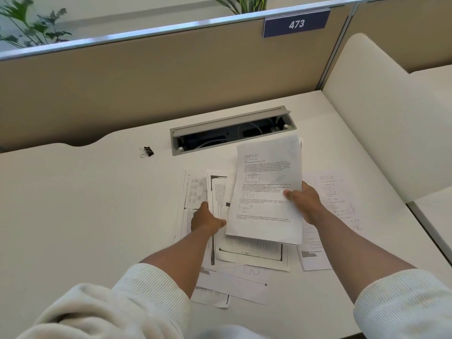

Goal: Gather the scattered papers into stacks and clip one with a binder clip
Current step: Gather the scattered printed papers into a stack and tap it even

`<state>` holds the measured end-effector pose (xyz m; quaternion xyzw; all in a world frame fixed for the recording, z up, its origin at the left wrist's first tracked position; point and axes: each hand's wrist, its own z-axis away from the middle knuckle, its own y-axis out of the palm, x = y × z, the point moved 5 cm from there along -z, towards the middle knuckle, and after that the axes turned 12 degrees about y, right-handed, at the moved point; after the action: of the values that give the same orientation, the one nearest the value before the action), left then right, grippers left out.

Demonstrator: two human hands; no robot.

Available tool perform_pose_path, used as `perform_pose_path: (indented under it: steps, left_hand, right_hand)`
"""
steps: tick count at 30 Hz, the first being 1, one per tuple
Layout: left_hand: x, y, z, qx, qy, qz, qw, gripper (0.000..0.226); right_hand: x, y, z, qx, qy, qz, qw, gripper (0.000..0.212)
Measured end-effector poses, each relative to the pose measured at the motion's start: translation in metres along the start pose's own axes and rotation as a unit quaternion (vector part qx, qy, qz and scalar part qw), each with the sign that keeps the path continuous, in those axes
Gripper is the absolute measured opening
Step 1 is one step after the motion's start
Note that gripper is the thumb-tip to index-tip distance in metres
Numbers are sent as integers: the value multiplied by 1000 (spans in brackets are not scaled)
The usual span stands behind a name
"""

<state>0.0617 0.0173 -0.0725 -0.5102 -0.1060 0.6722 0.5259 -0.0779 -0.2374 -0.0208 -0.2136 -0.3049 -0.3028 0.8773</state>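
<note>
My right hand (304, 200) grips the right edge of a stack of printed papers (266, 187), thumb on top, and holds it lifted and tilted above the desk. My left hand (208, 220) pinches the left edge of a darker-printed sheet (219, 192) that sits partly under the stack. Several loose sheets (249, 255) lie scattered and overlapping on the white desk (85, 204) beneath both hands. More pages (335, 194) lie to the right. A black binder clip (147, 151) rests alone at the back left, well apart from both hands.
An open grey cable tray (232, 129) is set into the desk just behind the papers. A tan partition (159, 77) with a blue "473" sign (296, 24) closes the back. A white side panel (381, 113) stands at the right. Plants (29, 25) show beyond.
</note>
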Motion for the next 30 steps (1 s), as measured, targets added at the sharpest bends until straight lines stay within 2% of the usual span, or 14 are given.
perform_pose_path:
  steps: [5, 11, 15, 18, 21, 27, 30]
  left_hand:
    - [8, -6, -8, 14, -31, 74, 997, 48]
    - [17, -41, -21, 5, -31, 89, 996, 30]
    - [33, -61, -25, 14, -34, 88, 995, 37]
    - [40, -65, -23, 17, -49, 143, 988, 42]
    - [47, -61, -21, 15, -66, 184, 981, 57]
    - [48, -70, -16, -8, -87, 185, 979, 92]
    - [52, -95, -21, -38, -80, 195, 977, 76]
  right_hand:
    - [-2, -3, 2, -4, 1, 5, 1000, 38]
    - [-4, 1, 3, 7, 10, 10, 1000, 39]
    - [-4, 10, 5, 18, 10, 44, 999, 37]
    - [-7, 16, 4, 21, 13, 64, 998, 37]
    - [-10, 23, 4, 37, 20, 74, 996, 38]
    - [-8, 27, 6, 36, 17, 91, 995, 38]
    - [-7, 29, 7, 37, 17, 95, 995, 37]
